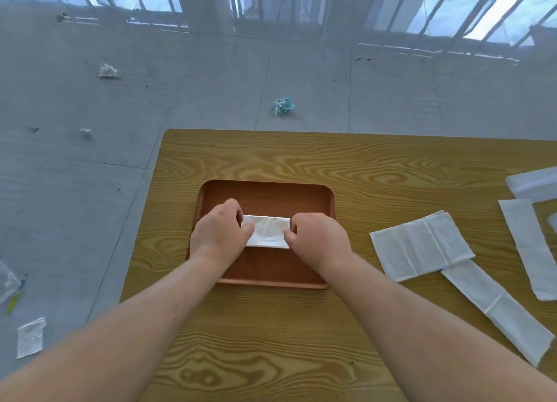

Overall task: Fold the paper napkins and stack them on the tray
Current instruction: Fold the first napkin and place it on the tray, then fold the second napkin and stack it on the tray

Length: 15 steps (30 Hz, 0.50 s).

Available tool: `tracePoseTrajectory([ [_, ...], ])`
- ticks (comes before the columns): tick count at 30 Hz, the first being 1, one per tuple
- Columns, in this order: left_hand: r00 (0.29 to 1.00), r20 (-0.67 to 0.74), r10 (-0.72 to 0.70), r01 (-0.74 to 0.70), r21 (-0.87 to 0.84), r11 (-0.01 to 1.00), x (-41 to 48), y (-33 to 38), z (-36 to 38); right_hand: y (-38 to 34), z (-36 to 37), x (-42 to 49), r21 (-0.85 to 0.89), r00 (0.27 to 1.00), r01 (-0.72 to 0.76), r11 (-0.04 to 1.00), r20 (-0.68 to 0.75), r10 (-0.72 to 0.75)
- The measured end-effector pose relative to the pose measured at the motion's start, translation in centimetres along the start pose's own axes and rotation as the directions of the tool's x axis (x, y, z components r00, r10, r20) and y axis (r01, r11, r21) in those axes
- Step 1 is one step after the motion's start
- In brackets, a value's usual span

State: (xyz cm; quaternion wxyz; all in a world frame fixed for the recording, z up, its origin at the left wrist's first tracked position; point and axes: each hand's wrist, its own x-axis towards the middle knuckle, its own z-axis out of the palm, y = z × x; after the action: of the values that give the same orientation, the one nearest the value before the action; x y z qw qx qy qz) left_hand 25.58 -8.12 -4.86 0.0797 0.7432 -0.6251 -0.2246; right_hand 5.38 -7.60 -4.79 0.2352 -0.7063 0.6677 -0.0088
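Observation:
A small folded white napkin (268,231) lies over the middle of the brown wooden tray (271,196). My left hand (220,233) pinches its left end and my right hand (316,239) pinches its right end, both hands over the tray. To the right on the table lie unfolded white napkins: a creased square one (419,246), a long strip (494,308) below it, and another sheet (530,245) near the right edge.
The yellow wood-grain table (271,341) ends at its left and far edges. More white paper (533,183) sits at the far right. On the grey floor lie crumpled scraps (107,71), a teal wrapper (283,106) and a folded napkin (30,337).

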Motion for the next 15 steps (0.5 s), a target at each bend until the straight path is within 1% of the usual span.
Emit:
tracePoseTrajectory([
  [1,0.999,-0.009,0.054,-0.054,-0.007,0.999,-0.5,0.9,-0.1,0.8,-0.4,-1.0,0.039,0.995,0.024,0.999,-0.097,-0.020],
  [3,0.978,0.045,0.202,-0.202,-0.008,0.979,-1.6,3.0,-0.1,3.3,-0.9,-3.4,0.108,0.964,0.029,0.994,-0.266,0.000],
  [4,0.954,0.096,0.285,-0.285,-0.006,0.958,-2.2,4.4,0.3,5.1,-1.2,-4.9,0.125,0.951,-0.019,0.992,-0.304,0.057],
  [5,0.919,0.154,0.364,-0.368,-0.001,0.930,-2.8,5.8,0.8,7.0,-1.3,-6.3,0.129,0.944,-0.086,0.988,-0.307,0.122],
  [7,0.819,0.263,0.510,-0.537,0.035,0.843,-4.1,8.5,2.4,11.0,-1.4,-9.2,0.103,0.936,-0.226,0.969,-0.253,0.245],
  [9,0.729,0.334,0.598,-0.653,0.078,0.753,-5.5,10.9,4.2,13.8,-1.1,-11.6,0.036,0.936,-0.311,0.950,-0.161,0.313],
  [10,0.692,0.364,0.624,-0.696,0.105,0.710,-6.2,12.0,5.2,14.5,-0.8,-12.6,0.001,0.942,-0.316,0.949,-0.119,0.313],
  [12,0.620,0.428,0.658,-0.768,0.158,0.621,-7.7,13.8,7.3,15.2,-0.1,-14.2,-0.028,0.959,-0.277,0.961,-0.071,0.274],
  [13,0.602,0.450,0.660,-0.784,0.180,0.594,-8.3,14.2,8.1,14.7,0.3,-14.7,-0.027,0.968,-0.247,0.969,-0.042,0.246],
  [15,0.590,0.461,0.662,-0.794,0.187,0.578,-9.2,14.3,8.8,13.1,1.1,-15.5,-0.016,0.984,-0.180,0.984,0.012,0.180],
])
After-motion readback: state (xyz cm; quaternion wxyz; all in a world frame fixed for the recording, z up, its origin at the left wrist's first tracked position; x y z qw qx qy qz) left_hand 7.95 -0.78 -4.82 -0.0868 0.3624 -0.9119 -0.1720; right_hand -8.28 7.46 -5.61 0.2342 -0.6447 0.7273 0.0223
